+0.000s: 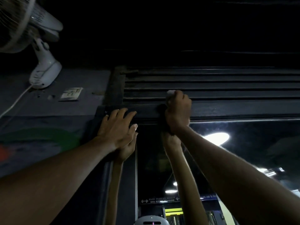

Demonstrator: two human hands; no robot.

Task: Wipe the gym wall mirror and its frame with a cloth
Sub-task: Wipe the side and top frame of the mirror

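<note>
Most of the lower right of the picture belongs to the mirror (259, 132), a dark pane that gives back ceiling lights, a gym sign and our own raised arms. To its left runs the painted wall (40, 108), and above it a bank of dusty horizontal slats (211, 82). Between slats and glass lies the frame (235, 109), a dark top rail that meets its upright near the centre. A white wall fan (45, 65) hangs in the upper left.

We reach up with both arms. Our left hand (116, 127) lies flat on the frame's corner, fingers straight and spread, holding nothing; we judge that it braces us. Our right hand (178, 109) is curled into a fist against the top rail, just right of that corner. It grips the cloth (162, 112), which shows as a dark bunch at the left of the fist, down toward the glass edge. A pale scrap sticks out above the knuckles; we cannot tell whether it belongs to the same cloth.

We judge the work to be on the top rail, near its left end. How much is already clean the dim light will not let us say. A faint speckle shows on the glass just under the rail, so we take the long run of rail to the right, the upright and the pane as left to do. Smallest, a pale sticker (71, 94) sits on the wall below the fan.
</note>
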